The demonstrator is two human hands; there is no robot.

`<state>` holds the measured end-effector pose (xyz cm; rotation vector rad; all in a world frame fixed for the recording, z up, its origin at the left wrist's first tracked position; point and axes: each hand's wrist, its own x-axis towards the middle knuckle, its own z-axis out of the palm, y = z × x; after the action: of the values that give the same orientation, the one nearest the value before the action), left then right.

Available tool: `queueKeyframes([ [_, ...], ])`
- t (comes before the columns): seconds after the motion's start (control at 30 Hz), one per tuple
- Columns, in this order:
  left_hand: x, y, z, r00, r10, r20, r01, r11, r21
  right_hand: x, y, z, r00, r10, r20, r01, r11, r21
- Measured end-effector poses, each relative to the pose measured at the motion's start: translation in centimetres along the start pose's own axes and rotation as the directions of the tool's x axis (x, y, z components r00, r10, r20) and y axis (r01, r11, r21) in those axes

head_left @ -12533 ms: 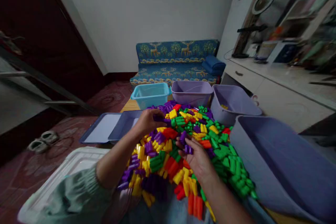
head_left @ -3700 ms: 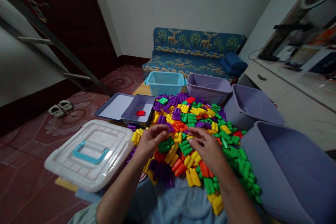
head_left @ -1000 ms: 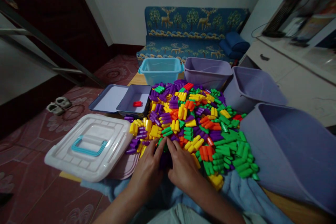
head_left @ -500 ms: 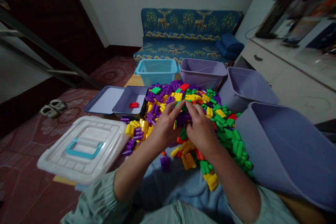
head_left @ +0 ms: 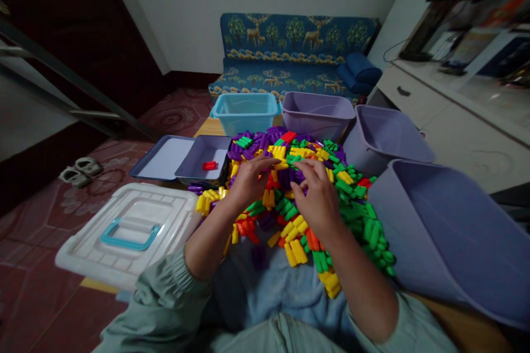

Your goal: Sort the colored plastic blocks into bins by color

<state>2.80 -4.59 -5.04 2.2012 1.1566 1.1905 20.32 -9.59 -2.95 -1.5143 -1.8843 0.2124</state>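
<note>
our left hand (head_left: 249,181) and right hand (head_left: 318,201) lie on the block pile (head_left: 359,219), fingers curled about purple blocks (head_left: 285,177) between them; whether they grip, we cannot tell.

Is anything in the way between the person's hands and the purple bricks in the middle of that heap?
Nothing visible is. The left hand and right hand both lie on the heap of coloured plastic bricks, right at the cluster of purple plastic bricks between them. Whether either grips one, I cannot tell.
</note>
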Motion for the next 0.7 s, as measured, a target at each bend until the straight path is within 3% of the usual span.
queueKeyframes([
  [0.1, -0.3, -0.3, -0.4, 0.998, -0.052, -0.023, 0.052, 0.999, 0.012, -2.7, -2.6, 0.2, 0.982, -0.051, 0.183, 0.055, 0.998, -0.016],
  [0.23, -0.8, -0.2, -1.1, 0.998, -0.069, -0.012, 0.069, 0.997, 0.030, -7.6, -4.8, 2.0, 0.822, -0.101, 0.561, 0.186, 0.978, -0.096],
  [0.33, -1.6, -0.2, -1.3, 0.998, -0.066, 0.011, 0.066, 0.997, 0.037, -10.1, -5.1, 3.3, 0.729, -0.099, 0.677, 0.260, 0.955, -0.141],
  [0.4, -2.2, -0.3, -1.2, 0.997, -0.075, 0.023, 0.074, 0.997, 0.032, -10.6, -4.9, 3.4, 0.716, -0.105, 0.690, 0.265, 0.955, -0.131],
  [0.47, -2.7, -0.4, -0.9, 0.996, -0.086, 0.019, 0.086, 0.996, 0.021, -9.9, -4.6, 2.7, 0.746, -0.119, 0.656, 0.227, 0.970, -0.083],
  [0.53, -3.0, -0.4, -0.7, 0.997, -0.083, 0.004, 0.083, 0.997, 0.009, -8.1, -3.9, 1.4, 0.814, -0.126, 0.567, 0.167, 0.986, -0.022],
  [0.6, -3.2, -0.3, -0.4, 0.998, -0.067, -0.011, 0.067, 0.998, -0.001, -5.6, -2.7, 0.0, 0.903, -0.095, 0.420, 0.104, 0.995, 0.002],
  [0.7, -3.1, -0.1, -0.1, 0.998, -0.055, -0.026, 0.055, 0.998, -0.007, -1.8, 0.5, -1.4, 0.976, -0.026, 0.217, 0.032, 0.999, -0.028],
])
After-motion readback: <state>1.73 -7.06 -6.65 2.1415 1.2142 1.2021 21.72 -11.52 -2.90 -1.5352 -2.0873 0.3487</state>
